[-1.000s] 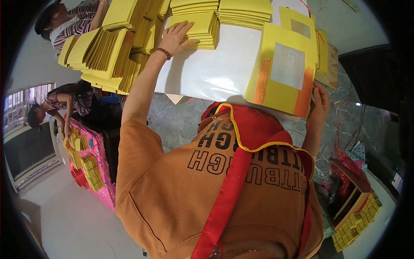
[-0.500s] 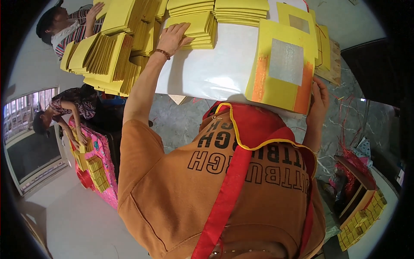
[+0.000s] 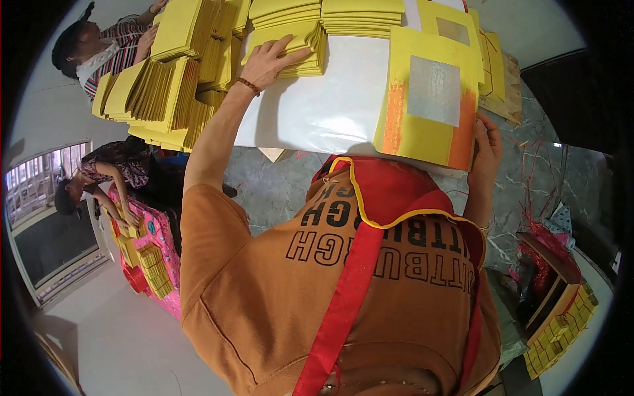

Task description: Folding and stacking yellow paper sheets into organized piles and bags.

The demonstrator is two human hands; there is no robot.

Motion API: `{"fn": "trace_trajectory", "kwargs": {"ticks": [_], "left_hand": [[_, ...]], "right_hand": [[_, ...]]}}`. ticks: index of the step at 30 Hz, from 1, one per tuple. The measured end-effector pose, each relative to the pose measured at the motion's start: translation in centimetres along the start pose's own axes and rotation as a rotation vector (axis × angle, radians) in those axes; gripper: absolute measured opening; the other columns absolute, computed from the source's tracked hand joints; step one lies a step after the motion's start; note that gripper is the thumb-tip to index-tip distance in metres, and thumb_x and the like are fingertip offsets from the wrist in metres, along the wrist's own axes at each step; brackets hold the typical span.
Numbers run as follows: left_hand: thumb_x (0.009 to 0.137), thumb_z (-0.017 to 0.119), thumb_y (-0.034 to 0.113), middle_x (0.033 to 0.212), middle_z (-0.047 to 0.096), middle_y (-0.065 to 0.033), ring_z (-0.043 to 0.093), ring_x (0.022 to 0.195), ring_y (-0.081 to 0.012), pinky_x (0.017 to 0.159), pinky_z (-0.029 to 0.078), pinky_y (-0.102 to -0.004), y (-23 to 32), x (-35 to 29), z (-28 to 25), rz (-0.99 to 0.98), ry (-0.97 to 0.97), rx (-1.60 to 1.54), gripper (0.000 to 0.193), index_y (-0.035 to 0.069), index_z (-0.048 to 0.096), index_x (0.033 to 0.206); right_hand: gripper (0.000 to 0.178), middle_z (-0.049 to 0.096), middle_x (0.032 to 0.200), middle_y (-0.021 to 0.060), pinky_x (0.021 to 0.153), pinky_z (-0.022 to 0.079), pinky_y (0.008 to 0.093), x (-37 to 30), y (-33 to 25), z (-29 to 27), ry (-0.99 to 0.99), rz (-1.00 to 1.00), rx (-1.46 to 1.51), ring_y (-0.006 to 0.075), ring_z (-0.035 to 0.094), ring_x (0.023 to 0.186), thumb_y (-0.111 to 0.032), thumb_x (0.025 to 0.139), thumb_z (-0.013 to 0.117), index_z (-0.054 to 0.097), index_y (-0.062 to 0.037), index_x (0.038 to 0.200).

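Note:
My left hand [image 3: 267, 65] lies with spread fingers on a stack of folded yellow paper [image 3: 309, 58], pressing its top from the near left. My right hand [image 3: 487, 146] is at the right edge of a flat yellow paper sheet [image 3: 433, 135], which bears a silver rectangle and orange bands. Its fingers are curled at that edge, and its fingertips are partly hidden. The sheet lies on top of others like it, on a white-covered table [image 3: 310, 119] in front of me.
More folded yellow bundles [image 3: 142, 92] crowd the table's left side, with another stack [image 3: 363, 16] at the back. A co-worker [image 3: 99, 49] is at the far left; another person [image 3: 125, 171] bends over a pink-covered table [image 3: 162, 231]. A red stringy heap [image 3: 548, 261] lies right.
My left thumb has spread outward over the folded stack, and the top fold beneath it has shifted slightly. My right hand stays at the sheet's edge. The far-left co-worker's hands have moved.

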State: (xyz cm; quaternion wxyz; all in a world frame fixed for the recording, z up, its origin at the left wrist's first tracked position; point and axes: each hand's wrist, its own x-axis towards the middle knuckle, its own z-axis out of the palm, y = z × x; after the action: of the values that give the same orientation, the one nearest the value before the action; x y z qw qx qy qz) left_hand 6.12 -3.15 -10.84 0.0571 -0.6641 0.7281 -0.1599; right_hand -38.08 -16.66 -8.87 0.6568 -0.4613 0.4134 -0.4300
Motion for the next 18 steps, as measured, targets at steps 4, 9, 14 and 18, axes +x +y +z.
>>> {"fn": "trace_trajectory", "kwargs": {"ticks": [4, 9, 14, 18], "left_hand": [[0.082, 0.055, 0.023, 0.129, 0.04, -0.006, 0.051, 0.101, -0.0271, 0.082, 0.044, -0.0399, 0.2, -0.08, 0.23, 0.026, 0.067, -0.021, 0.056, 0.044, 0.035, 0.13], [0.082, 0.056, 0.04, 0.128, 0.041, -0.0052, 0.05, 0.102, -0.0257, 0.083, 0.043, -0.0393, 0.32, -0.01, -0.09, 0.059, 0.137, 0.019, 0.052, 0.043, 0.036, 0.13], [0.08, 0.059, 0.036, 0.125, 0.043, -0.005, 0.051, 0.1, -0.0245, 0.079, 0.043, -0.0377, 0.14, -0.18, 0.05, 0.069, 0.145, 0.051, 0.053, 0.041, 0.039, 0.129], [0.079, 0.06, 0.031, 0.123, 0.046, -0.0058, 0.053, 0.097, -0.024, 0.076, 0.044, -0.0362, 0.21, -0.17, 0.11, 0.074, 0.211, 0.07, 0.052, 0.039, 0.041, 0.127]], "right_hand": [[0.022, 0.058, 0.103, 0.0046, 0.081, 0.042, 0.0229, 0.0, 0.21, -0.04, -0.009, -0.008, 0.012, 0.0102, 0.053, 0.093, -0.012, 0.09, 0.051, 0.057, -0.0013, 0.109], [0.023, 0.058, 0.105, 0.005, 0.085, 0.04, 0.0235, 0.12, 0.63, -0.39, -0.009, -0.016, 0.02, 0.0109, 0.052, 0.096, -0.012, 0.09, 0.052, 0.057, -0.0009, 0.109], [0.023, 0.058, 0.106, 0.0051, 0.086, 0.04, 0.0236, 0.05, 0.65, -0.32, -0.006, -0.028, 0.028, 0.011, 0.052, 0.097, -0.011, 0.089, 0.053, 0.057, -0.0007, 0.11], [0.023, 0.058, 0.107, 0.005, 0.087, 0.04, 0.0236, -0.12, 0.47, -0.14, 0.011, -0.018, 0.007, 0.0106, 0.052, 0.098, -0.01, 0.089, 0.053, 0.057, -0.0008, 0.11]]}}
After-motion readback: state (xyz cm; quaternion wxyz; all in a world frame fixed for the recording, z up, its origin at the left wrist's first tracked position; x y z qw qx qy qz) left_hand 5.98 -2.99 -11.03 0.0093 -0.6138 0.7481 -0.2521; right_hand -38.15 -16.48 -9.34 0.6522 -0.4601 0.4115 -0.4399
